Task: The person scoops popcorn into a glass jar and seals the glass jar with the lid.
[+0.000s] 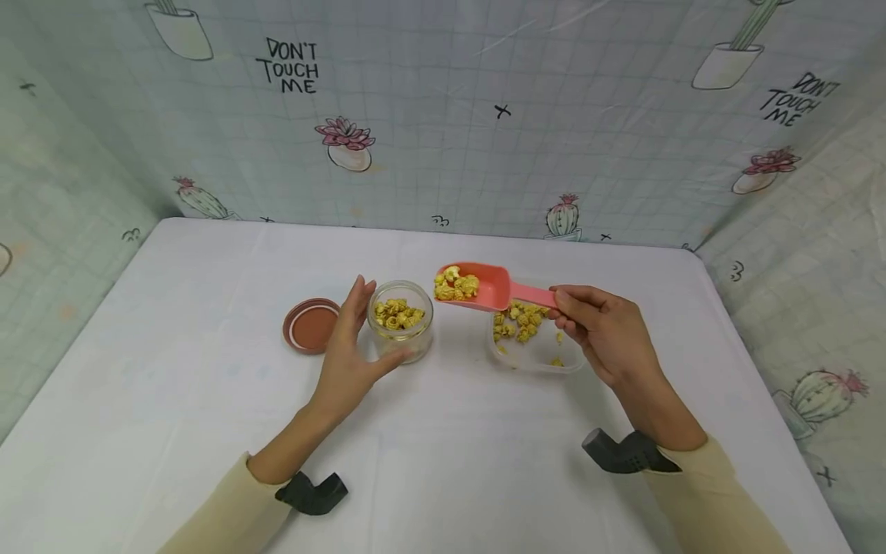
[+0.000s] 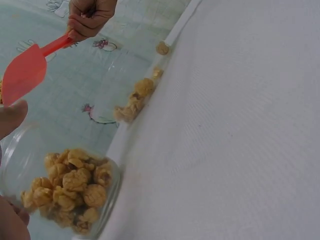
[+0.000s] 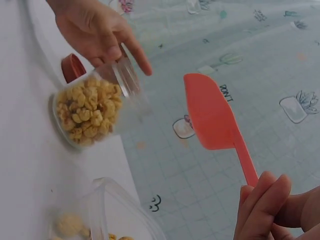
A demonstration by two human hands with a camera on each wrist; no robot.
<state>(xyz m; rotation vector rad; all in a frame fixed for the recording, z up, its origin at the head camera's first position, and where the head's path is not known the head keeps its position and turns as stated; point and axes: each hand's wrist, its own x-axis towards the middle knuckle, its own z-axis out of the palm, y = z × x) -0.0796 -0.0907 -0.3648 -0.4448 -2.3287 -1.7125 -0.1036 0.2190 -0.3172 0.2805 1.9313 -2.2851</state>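
Observation:
A small glass jar (image 1: 400, 329) partly filled with yellow popcorn stands near the middle of the white table. My left hand (image 1: 351, 342) cups it, fingers along its left side and thumb across the front; the right wrist view shows the same hand (image 3: 95, 30) round the jar (image 3: 90, 112). My right hand (image 1: 591, 323) pinches the handle of a pink scoop (image 1: 484, 286). The scoop carries popcorn and hovers just right of the jar's mouth. Beneath the scoop sits a clear plastic container (image 1: 536, 358) holding more popcorn.
A reddish-brown jar lid (image 1: 311, 325) lies flat on the table (image 1: 443, 462), left of my left hand. Cloth walls printed with cacti close in the back and both sides. A few popcorn pieces lie loose in the container.

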